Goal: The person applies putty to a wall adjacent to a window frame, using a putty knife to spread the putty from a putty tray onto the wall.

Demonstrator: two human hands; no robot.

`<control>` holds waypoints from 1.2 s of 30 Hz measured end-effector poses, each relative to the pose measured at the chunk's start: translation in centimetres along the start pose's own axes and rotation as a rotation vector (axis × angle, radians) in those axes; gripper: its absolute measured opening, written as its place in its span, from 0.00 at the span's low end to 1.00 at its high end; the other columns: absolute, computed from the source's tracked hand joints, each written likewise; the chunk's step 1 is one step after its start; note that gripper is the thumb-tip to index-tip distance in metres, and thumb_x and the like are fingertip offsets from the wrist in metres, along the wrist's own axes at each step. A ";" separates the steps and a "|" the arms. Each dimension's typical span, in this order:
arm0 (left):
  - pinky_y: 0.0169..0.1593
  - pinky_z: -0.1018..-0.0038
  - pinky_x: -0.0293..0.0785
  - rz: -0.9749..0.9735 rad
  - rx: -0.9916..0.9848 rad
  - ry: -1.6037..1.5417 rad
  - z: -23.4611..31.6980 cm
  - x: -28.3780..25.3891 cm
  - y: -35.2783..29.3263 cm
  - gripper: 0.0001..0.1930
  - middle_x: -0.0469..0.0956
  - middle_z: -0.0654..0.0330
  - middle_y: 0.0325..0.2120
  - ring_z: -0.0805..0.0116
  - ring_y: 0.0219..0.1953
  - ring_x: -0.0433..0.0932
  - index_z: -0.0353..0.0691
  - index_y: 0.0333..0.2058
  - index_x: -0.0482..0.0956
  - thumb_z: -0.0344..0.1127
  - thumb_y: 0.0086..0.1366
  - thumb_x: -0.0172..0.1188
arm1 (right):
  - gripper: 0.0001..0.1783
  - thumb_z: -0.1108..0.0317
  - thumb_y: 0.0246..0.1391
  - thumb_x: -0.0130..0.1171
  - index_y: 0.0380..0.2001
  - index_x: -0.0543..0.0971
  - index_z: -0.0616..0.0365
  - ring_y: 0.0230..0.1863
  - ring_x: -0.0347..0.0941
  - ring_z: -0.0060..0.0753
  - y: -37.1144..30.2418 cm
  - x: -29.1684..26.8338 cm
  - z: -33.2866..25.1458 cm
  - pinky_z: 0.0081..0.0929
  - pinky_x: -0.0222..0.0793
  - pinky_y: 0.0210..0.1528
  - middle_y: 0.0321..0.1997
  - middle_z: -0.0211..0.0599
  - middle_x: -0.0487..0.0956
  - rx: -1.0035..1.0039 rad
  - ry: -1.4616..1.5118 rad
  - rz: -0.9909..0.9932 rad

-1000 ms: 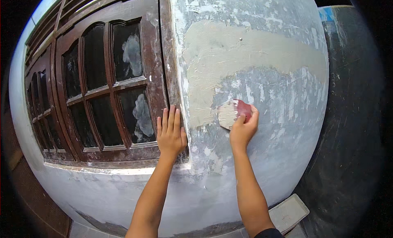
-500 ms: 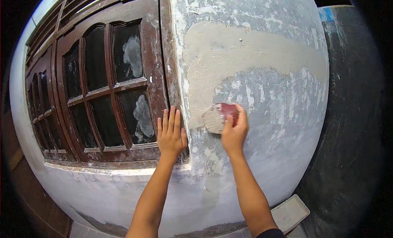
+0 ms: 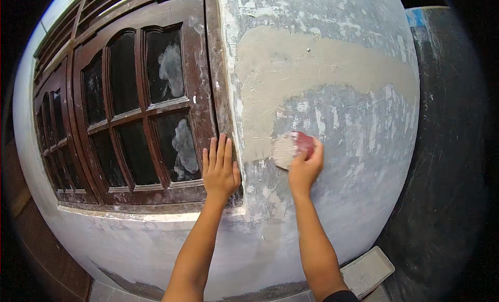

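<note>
My right hand point(image 3: 305, 169) grips a red putty scraper point(image 3: 304, 142), thumb on its near face. Pale putty coats the scraper's left part, which lies against or very near the wall point(image 3: 332, 208). A band of wet beige putty point(image 3: 322, 63) covers the wall above, running right and also down beside the window frame. My left hand point(image 3: 221, 172) rests flat on the brown wooden window frame point(image 3: 222, 94), fingers stretched upward and holding nothing. Bare, patchy grey and white wall shows below and right of the putty.
Left of my hands is a brown wooden window point(image 3: 125, 109) with dark, smeared glass panes. A dark panel point(image 3: 452, 120) stands beyond the wall's right edge. On the floor at the lower right lies a pale, shallow tray point(image 3: 369, 271). A small nail-like spot point(image 3: 308, 50) shows in the putty.
My right hand and the scraper have moved a little to the right, away from the window frame. My left hand keeps its place on the frame; the whole view has shifted slightly.
</note>
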State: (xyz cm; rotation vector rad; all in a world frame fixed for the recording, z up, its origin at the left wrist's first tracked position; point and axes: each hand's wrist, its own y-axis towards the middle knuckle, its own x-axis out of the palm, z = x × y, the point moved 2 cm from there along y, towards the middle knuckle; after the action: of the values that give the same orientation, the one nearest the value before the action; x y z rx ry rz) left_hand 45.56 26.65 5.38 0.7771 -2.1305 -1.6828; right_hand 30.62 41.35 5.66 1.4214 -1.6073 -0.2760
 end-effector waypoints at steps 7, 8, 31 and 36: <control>0.70 0.53 0.47 0.006 -0.002 -0.011 0.0 0.0 0.0 0.32 0.58 0.52 0.67 0.50 0.70 0.55 0.39 0.66 0.60 0.36 0.60 0.47 | 0.19 0.79 0.52 0.47 0.49 0.72 0.68 0.49 0.73 0.55 -0.9 0.6 -3.0 0.40 0.67 0.53 0.47 0.54 0.74 -0.162 0.084 -0.104; 0.70 0.53 0.47 0.004 -0.003 -0.012 -0.1 0.0 -0.1 0.32 0.58 0.52 0.67 0.50 0.70 0.55 0.39 0.66 0.60 0.36 0.60 0.47 | 0.19 0.78 0.51 0.47 0.48 0.72 0.68 0.49 0.72 0.56 -1.1 1.4 -3.9 0.41 0.67 0.53 0.47 0.55 0.74 -0.188 0.081 -0.129; 0.70 0.53 0.46 0.009 -0.005 -0.027 0.1 0.0 -0.1 0.33 0.59 0.52 0.67 0.51 0.70 0.55 0.38 0.65 0.61 0.35 0.59 0.48 | 0.17 0.77 0.52 0.49 0.47 0.72 0.67 0.49 0.73 0.56 3.2 0.4 -2.4 0.43 0.67 0.51 0.47 0.55 0.75 -0.091 -0.028 0.121; 0.70 0.53 0.46 0.007 0.004 -0.020 -0.3 -0.1 0.0 0.33 0.59 0.52 0.67 0.51 0.70 0.55 0.38 0.65 0.60 0.36 0.59 0.48 | 0.17 0.77 0.52 0.49 0.47 0.72 0.68 0.48 0.73 0.54 1.5 1.9 -2.8 0.41 0.68 0.52 0.46 0.54 0.75 -0.216 -0.019 -0.048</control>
State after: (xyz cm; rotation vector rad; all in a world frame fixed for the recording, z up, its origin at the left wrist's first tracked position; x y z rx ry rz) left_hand 45.78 26.43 5.44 0.7560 -2.1484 -1.6895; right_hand 31.93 41.25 9.08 1.2954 -1.5104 -0.4775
